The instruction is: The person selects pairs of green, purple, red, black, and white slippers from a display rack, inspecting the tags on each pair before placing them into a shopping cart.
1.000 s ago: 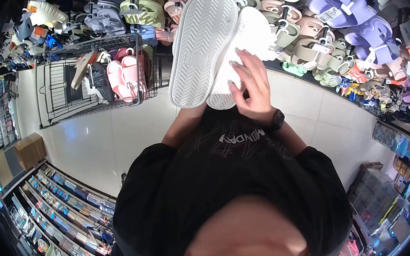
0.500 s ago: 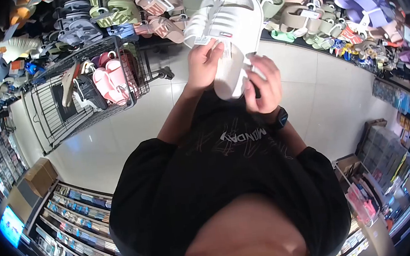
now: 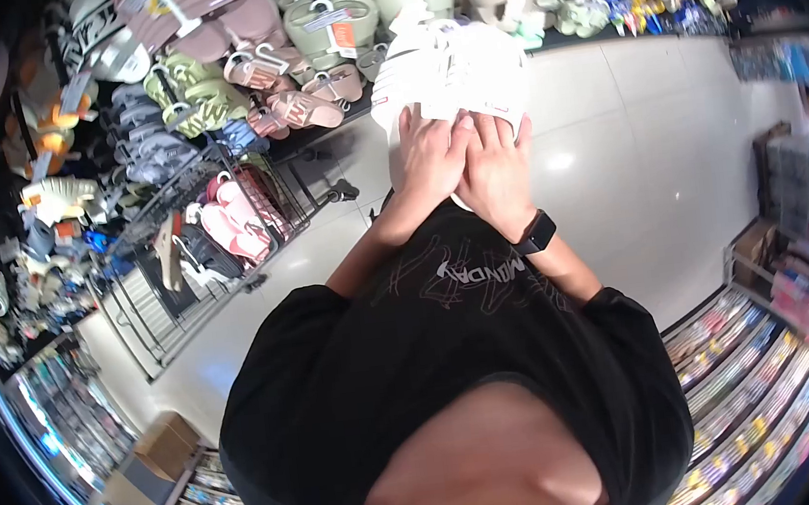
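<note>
A pair of white slippers [image 3: 449, 65] is held out in front of my chest, overexposed and bright. My left hand [image 3: 429, 159] lies over the lower part of the pair on the left, its fingers bent against the sole. Beside it, touching, my right hand [image 3: 496, 166] has its fingers curled on the right slipper, below the strap. A black watch [image 3: 538, 231] is on my right wrist. The slippers' heel ends are mostly hidden under both hands.
Racks of hanging slippers [image 3: 331, 25] run along the far side. A wire cart [image 3: 174, 306] at the left holds pink slippers [image 3: 241, 217] and dark ones. Low shelves [image 3: 734, 385] with small goods stand behind, near cardboard boxes [image 3: 166, 445].
My view has turned, shifting the cart and racks. My right hand has moved from the slipper's side onto its lower front, next to my left hand. The slippers look brighter.
</note>
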Demonstrator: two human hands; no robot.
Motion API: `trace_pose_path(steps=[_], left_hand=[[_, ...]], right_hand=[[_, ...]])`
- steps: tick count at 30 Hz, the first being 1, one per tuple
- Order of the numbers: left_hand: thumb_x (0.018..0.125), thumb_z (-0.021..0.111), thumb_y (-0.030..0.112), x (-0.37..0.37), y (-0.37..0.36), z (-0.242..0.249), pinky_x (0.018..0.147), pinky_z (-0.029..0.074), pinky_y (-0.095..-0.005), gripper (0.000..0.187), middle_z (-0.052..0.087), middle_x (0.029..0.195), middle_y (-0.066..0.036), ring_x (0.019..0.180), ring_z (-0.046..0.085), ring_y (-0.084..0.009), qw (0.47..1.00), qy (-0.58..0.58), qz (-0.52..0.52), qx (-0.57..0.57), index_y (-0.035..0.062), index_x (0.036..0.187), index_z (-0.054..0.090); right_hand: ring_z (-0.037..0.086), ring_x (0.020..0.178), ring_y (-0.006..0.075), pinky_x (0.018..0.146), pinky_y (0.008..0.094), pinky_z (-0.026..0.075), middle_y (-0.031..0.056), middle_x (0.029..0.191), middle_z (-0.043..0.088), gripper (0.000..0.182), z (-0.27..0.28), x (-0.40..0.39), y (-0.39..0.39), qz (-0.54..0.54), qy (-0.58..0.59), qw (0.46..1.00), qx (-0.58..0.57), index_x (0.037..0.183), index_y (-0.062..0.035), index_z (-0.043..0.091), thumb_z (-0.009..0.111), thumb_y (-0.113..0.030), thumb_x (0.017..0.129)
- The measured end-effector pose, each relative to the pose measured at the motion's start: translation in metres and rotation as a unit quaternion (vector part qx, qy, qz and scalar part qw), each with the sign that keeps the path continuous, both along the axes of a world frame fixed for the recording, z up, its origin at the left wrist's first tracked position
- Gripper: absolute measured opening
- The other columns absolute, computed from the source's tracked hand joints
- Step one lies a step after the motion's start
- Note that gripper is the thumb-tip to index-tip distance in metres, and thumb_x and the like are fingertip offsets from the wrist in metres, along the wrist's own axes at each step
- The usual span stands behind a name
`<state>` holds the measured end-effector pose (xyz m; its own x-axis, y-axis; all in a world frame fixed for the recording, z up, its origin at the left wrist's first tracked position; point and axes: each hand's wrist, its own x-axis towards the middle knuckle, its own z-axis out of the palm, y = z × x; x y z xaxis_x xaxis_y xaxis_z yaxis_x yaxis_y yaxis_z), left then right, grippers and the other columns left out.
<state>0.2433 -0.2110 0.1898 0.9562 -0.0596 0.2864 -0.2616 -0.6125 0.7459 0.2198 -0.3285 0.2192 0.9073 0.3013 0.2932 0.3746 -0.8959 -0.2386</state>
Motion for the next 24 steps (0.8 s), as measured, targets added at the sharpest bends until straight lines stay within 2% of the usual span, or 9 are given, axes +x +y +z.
trace_pose_path(steps=[3, 4, 7, 8, 9, 14, 17, 21, 24], left_hand=[[0.092, 0.053, 0.027, -0.039, -0.021, 0.002, 0.094, 0.031, -0.0518, 0.029, 0.065, 0.086, -0.018, 0.093, 0.057, -0.0362, 0.996, 0.0, -0.075, 0.039, 0.0004, 0.088, 0.065], [0.091, 0.056, 0.025, -0.051, -0.026, 0.004, 0.088, 0.036, -0.0474, 0.024, 0.063, 0.083, -0.016, 0.086, 0.057, -0.0343, 0.995, -0.043, -0.077, 0.053, 0.0027, 0.085, 0.062], [0.092, 0.054, 0.024, -0.093, -0.032, -0.014, 0.095, 0.035, -0.0485, 0.024, 0.063, 0.086, -0.015, 0.092, 0.057, -0.0352, 0.991, -0.042, -0.066, 0.112, 0.003, 0.086, 0.062], [0.092, 0.053, 0.024, -0.103, -0.031, -0.019, 0.098, 0.034, -0.0489, 0.023, 0.063, 0.089, -0.015, 0.096, 0.056, -0.0357, 0.99, -0.06, -0.056, 0.119, 0.0027, 0.089, 0.062], [0.09, 0.054, 0.026, -0.114, -0.026, -0.02, 0.098, 0.033, -0.0523, 0.032, 0.061, 0.107, -0.02, 0.106, 0.053, -0.0364, 0.988, -0.004, -0.073, 0.134, -0.0009, 0.106, 0.062], [0.089, 0.056, 0.025, -0.154, -0.011, -0.005, 0.101, 0.025, -0.0581, 0.04, 0.054, 0.118, -0.023, 0.116, 0.046, -0.0414, 0.985, -0.014, -0.06, 0.164, -0.0013, 0.118, 0.057], [0.089, 0.057, 0.024, -0.163, -0.012, 0.005, 0.102, 0.023, -0.0584, 0.036, 0.055, 0.116, -0.022, 0.116, 0.045, -0.0416, 0.989, -0.033, -0.065, 0.129, -0.0011, 0.115, 0.058], [0.088, 0.057, 0.023, -0.162, -0.007, 0.004, 0.102, 0.022, -0.0597, 0.032, 0.053, 0.118, -0.022, 0.117, 0.044, -0.0418, 0.985, 0.017, -0.114, 0.131, -0.0021, 0.109, 0.059], [0.089, 0.055, 0.024, -0.156, -0.001, 0.002, 0.104, 0.02, -0.0596, 0.035, 0.051, 0.121, -0.022, 0.119, 0.043, -0.0421, 0.982, -0.006, -0.14, 0.129, -0.0025, 0.112, 0.057]], right_hand=[[0.055, 0.108, 0.0298, 0.1, 0.065, 0.026, 0.0141, 0.117, 0.058, 0.046, -0.015, -0.035, -0.026, -0.07, 0.002, 0.997, 0.024, 0.122, -0.0024, 0.055, 0.059, -0.022, 0.08], [0.058, 0.104, 0.0301, 0.1, 0.0647, 0.026, 0.0142, 0.113, 0.06, 0.044, -0.019, -0.045, -0.032, -0.078, -0.008, 0.996, 0.032, 0.122, -0.0027, 0.054, 0.058, -0.021, 0.082], [0.057, 0.104, 0.0301, 0.1, 0.0644, 0.025, 0.0143, 0.112, 0.06, 0.045, -0.029, -0.075, -0.042, -0.074, 0.056, 0.994, 0.055, 0.122, -0.0029, 0.054, 0.059, -0.021, 0.081], [0.056, 0.107, 0.0298, 0.101, 0.0641, 0.025, 0.0144, 0.112, 0.06, 0.044, -0.033, -0.084, -0.041, -0.07, 0.065, 0.993, 0.071, 0.122, -0.0038, 0.054, 0.059, -0.019, 0.08], [0.056, 0.107, 0.0305, 0.102, 0.0632, 0.024, 0.0149, 0.11, 0.06, 0.045, -0.038, -0.092, -0.039, -0.065, 0.056, 0.991, 0.099, 0.122, -0.0037, 0.053, 0.059, -0.018, 0.08], [0.055, 0.103, 0.0325, 0.105, 0.0594, 0.023, 0.015, 0.102, 0.061, 0.043, -0.043, -0.121, -0.019, -0.035, 0.009, 0.966, 0.254, 0.12, -0.0057, 0.058, 0.059, -0.013, 0.077], [0.057, 0.095, 0.0331, 0.105, 0.0576, 0.023, 0.0141, 0.097, 0.062, 0.038, -0.041, -0.13, -0.016, -0.037, -0.011, 0.951, 0.308, 0.114, -0.0063, 0.063, 0.06, -0.011, 0.076], [0.059, 0.093, 0.0321, 0.107, 0.058, 0.021, 0.0124, 0.093, 0.064, 0.034, -0.039, -0.135, -0.017, -0.062, -0.023, 0.942, 0.328, 0.109, -0.006, 0.065, 0.06, -0.012, 0.076], [0.06, 0.091, 0.031, 0.108, 0.0575, 0.02, 0.0114, 0.092, 0.065, 0.031, -0.037, -0.133, -0.016, -0.067, -0.028, 0.943, 0.325, 0.106, -0.0056, 0.066, 0.061, -0.012, 0.076]])
